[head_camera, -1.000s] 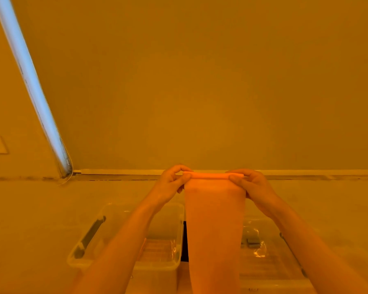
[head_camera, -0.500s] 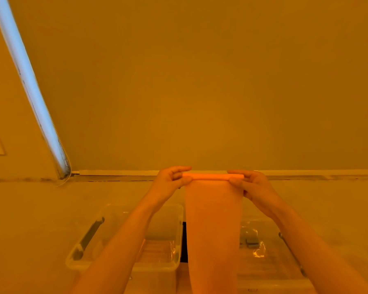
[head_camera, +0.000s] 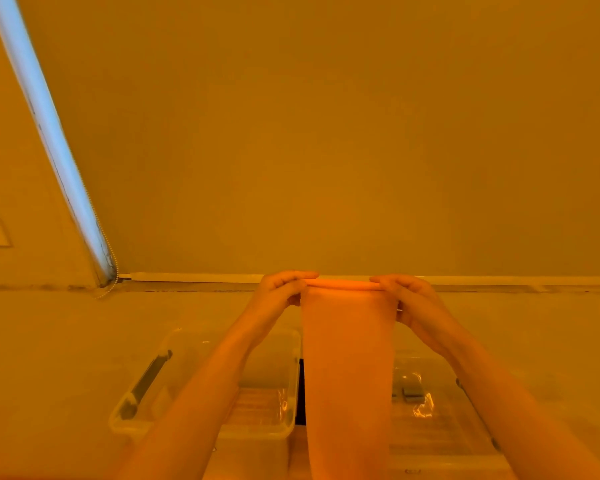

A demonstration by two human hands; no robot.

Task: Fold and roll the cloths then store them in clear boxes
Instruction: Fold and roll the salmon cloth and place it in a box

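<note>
Pinching the rolled top edge of a long orange folded cloth (head_camera: 349, 358), the left hand (head_camera: 280, 292) and right hand (head_camera: 407, 299) hold it hanging, probably for rolling, above two clear plastic boxes (head_camera: 284, 341).

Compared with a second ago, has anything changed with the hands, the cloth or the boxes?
Hardly anything. The left hand and right hand keep pinching the two ends of the cloth's rolled top edge, and the cloth hangs down between them as before; any further rolling is too slight to tell. The left clear box and right clear box below have not moved.
</note>
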